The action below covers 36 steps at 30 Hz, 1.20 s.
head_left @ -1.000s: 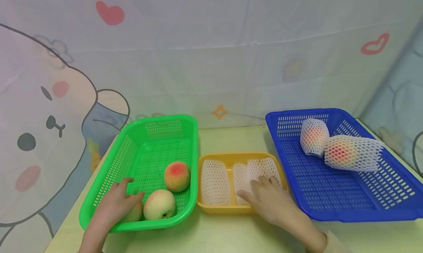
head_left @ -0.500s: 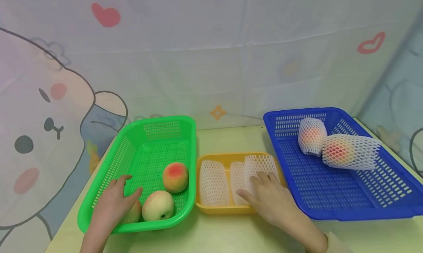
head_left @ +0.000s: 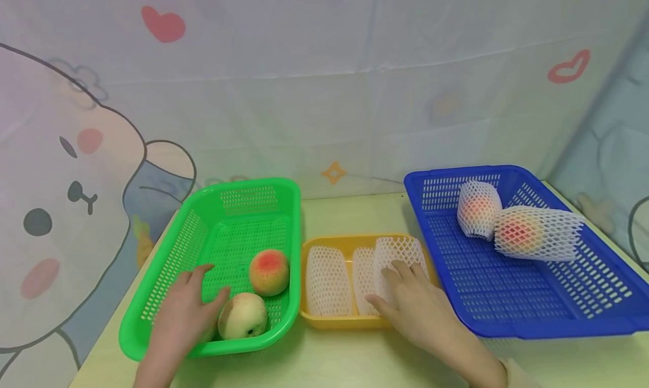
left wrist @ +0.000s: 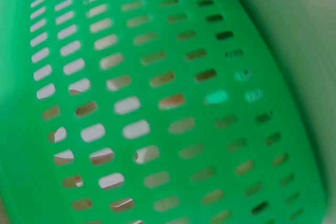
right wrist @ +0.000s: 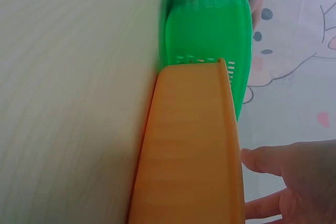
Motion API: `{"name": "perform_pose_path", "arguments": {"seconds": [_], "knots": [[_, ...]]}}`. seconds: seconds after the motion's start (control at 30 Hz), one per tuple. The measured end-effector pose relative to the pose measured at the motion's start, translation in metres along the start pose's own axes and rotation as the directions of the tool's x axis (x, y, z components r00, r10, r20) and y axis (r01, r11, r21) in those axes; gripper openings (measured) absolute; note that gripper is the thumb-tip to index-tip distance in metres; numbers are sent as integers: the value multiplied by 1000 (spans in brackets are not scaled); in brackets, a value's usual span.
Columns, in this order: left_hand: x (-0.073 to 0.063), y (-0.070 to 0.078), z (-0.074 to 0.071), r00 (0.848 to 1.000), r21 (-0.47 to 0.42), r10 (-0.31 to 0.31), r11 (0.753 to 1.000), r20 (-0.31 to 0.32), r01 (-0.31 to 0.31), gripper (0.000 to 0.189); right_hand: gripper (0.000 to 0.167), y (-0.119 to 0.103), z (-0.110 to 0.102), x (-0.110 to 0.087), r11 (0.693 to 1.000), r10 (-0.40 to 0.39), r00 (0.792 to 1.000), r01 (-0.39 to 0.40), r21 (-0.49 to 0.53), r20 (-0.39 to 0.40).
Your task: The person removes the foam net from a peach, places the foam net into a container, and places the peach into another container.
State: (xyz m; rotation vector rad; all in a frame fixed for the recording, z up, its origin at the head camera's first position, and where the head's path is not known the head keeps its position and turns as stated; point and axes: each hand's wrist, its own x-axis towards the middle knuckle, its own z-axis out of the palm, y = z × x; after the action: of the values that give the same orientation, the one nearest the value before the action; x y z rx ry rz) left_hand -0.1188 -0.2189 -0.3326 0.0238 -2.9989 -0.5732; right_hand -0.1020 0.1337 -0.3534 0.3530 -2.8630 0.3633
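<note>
In the head view my left hand (head_left: 183, 317) reaches over the near left corner of a green basket (head_left: 296, 230), thumb and fingers spread. Under it a peach (head_left: 210, 333) is mostly covered. The thumb overlaps the edge of a pale peach (head_left: 243, 316), and a red-topped peach (head_left: 269, 272) lies farther right. My right hand (head_left: 418, 306) has its fingers on the rightmost white foam net sleeve (head_left: 390, 252) in a yellow tray (head_left: 350, 322). Thumb and fingers stand apart above the tray's wall in the right wrist view. The left wrist view shows only the basket's slotted wall (left wrist: 157, 103).
Two more net sleeves, a middle one (head_left: 362, 281) and a left one (head_left: 328, 281), lie in the tray. A blue basket (head_left: 497, 298) on the right holds two net-wrapped peaches, one upright (head_left: 478, 209) and one lying sideways (head_left: 519, 233). A printed cloth (head_left: 324, 106) hangs behind.
My left hand has shifted right across the near peach, its thumb coming to the pale peach. The right hand stays on the sleeve, which has slid slightly toward the tray's far edge.
</note>
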Motion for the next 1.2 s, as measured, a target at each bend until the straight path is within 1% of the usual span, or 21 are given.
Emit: {"name": "perform_pose_path", "arguments": {"seconds": [0.1,0.2,0.4,0.53,0.67,0.8,0.9,1.0,1.2], "knots": [[-2,4,0,1000,-1,16,1000,-19,-16,61,49,-1,0,-1,1000,-12,1000,12,3,-28],[-3,7,-1,999,-3,23,1000,-25,-24,61,48,-1,-1,-2,1000,-22,999,22,9,-47],[-5,11,1,1000,-4,19,1000,-22,-19,61,47,-1,-6,-2,999,-32,998,34,34,-49],[-8,15,3,998,-21,40,999,-58,-41,59,46,-1,-10,-2,998,-36,998,39,46,-56],[-10,20,8,990,-62,88,994,-114,-95,56,45,-1,-15,-2,997,-56,995,59,42,-80],[-10,25,14,983,-99,123,986,-140,-137,53,44,-1,-17,-1,997,-70,993,73,36,-93],[-11,28,18,977,-90,140,984,-160,-156,53,45,-1,-18,-1,997,-73,993,77,33,-95],[-11,32,22,968,-74,165,980,-191,-182,52,45,0,-19,-2,996,-83,992,86,27,-99],[-12,44,30,950,-63,222,969,-221,-241,50,44,5,-24,-3,994,-103,987,105,7,-120]]}}
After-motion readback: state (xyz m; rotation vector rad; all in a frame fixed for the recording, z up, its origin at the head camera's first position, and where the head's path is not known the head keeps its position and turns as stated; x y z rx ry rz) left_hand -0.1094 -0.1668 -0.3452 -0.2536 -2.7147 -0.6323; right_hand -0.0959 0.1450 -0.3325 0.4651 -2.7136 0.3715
